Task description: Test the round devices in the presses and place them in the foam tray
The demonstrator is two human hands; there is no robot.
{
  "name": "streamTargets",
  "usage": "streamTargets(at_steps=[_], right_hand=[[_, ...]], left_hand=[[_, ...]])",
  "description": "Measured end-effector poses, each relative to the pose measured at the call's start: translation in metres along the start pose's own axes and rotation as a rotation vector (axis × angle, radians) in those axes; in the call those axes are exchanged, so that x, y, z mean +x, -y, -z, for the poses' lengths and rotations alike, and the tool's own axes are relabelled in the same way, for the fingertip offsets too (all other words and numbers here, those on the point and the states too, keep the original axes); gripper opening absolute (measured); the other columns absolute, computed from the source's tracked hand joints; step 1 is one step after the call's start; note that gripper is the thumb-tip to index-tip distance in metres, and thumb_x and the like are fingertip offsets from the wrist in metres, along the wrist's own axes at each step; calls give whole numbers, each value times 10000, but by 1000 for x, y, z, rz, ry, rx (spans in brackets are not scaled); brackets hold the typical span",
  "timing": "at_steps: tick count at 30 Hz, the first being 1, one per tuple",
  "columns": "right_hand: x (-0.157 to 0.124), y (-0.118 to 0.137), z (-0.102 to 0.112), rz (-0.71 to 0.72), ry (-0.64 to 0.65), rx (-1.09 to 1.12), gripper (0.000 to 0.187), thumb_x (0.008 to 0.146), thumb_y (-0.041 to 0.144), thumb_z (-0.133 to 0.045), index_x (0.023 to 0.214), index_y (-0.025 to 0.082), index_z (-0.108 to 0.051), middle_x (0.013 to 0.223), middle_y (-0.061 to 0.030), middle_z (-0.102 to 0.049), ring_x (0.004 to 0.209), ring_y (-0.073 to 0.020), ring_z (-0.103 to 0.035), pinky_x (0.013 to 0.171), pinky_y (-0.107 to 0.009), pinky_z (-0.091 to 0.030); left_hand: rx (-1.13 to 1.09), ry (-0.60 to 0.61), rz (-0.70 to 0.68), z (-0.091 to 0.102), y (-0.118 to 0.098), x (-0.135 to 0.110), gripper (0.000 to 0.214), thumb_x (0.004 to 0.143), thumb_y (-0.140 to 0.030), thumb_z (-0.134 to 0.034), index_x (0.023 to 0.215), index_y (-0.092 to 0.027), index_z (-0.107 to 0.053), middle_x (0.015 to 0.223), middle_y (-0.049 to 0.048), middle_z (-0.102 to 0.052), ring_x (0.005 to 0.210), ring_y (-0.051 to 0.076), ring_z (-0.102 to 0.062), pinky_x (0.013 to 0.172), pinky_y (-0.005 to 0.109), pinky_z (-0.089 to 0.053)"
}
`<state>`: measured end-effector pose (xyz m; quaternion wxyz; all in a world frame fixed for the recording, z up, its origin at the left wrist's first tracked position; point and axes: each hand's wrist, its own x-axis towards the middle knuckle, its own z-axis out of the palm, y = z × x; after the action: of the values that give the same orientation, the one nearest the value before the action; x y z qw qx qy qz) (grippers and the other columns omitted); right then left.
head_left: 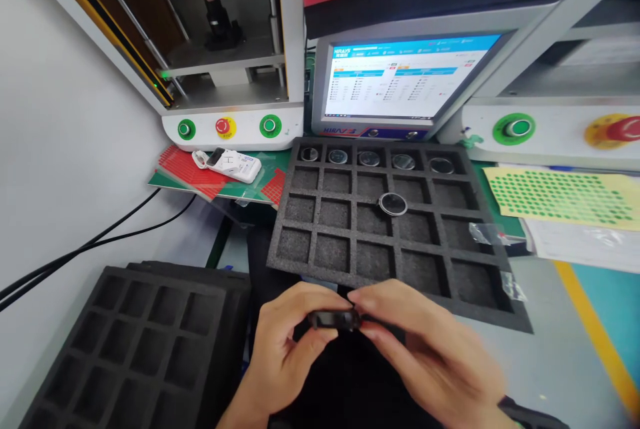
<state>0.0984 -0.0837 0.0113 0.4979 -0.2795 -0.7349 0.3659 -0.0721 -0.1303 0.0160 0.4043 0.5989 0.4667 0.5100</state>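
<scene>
A small, dark, glossy piece [334, 319], slim and seen nearly edge-on, is held up in front of the person's body, just beyond the near edge of a foam tray. The left hand [285, 342] pinches one end between thumb and index finger; the right hand [435, 345], slightly blurred, pinches the other end the same way. The remaining fingers are partly hidden, so their exact pose cannot be told.

The foam tray [353, 252] is charcoal grey, grainy and divided into square compartments. Five round discs [369, 159] with shiny dark faces lie in its far row, one per compartment. Another disc [393, 204], with a silvery rim, rests across the dividers nearer the middle. Crinkled clear plastic [487, 234] clings to the tray's right side. At lower left is a stack of similar foam trays [214, 322].

The green work surface [510, 227] also bears a white handheld device [235, 165], red gridded sheets [185, 172] and a yellow sheet dotted with green circles [560, 195]. Behind, a lit screen [400, 82] stands between two pale machines with coloured push-buttons. A yellow stripe [595, 335] crosses the floor at right.
</scene>
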Motion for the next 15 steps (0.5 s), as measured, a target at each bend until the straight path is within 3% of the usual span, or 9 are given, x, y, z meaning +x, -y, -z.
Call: streamTargets(at_steps=[4, 9, 15], right_hand=[[7, 2, 2, 104, -18, -52, 199, 888, 31, -573, 969, 190, -662, 844, -86, -732, 715, -178, -700, 590, -274, -595], [11, 2, 2, 150, -61, -162, 147, 895, 34, -545, 861, 139, -642, 854, -115, -730, 733, -160, -695, 646, -246, -591], [11, -6, 6, 206, -139, -226, 175, 896, 37, -465, 833, 132, -598, 889, -108, -710, 751, -148, -684, 696, -238, -580]], left_hand=[[13, -25, 7, -2, 2, 2, 170, 923, -211, -565, 1053, -220, -675, 939, 45, -706, 837, 165, -645, 747, 235, -507], [58, -81, -10, -7, 0, 3, 171, 918, -189, -557, 1023, -247, -679, 875, 11, -700, 784, 136, -643, 692, 191, -505], [205, -339, 17, -34, -8, 5, 124, 897, -243, -584, 928, -243, -705, 804, 5, -665, 737, 147, -624, 531, 198, -439]])
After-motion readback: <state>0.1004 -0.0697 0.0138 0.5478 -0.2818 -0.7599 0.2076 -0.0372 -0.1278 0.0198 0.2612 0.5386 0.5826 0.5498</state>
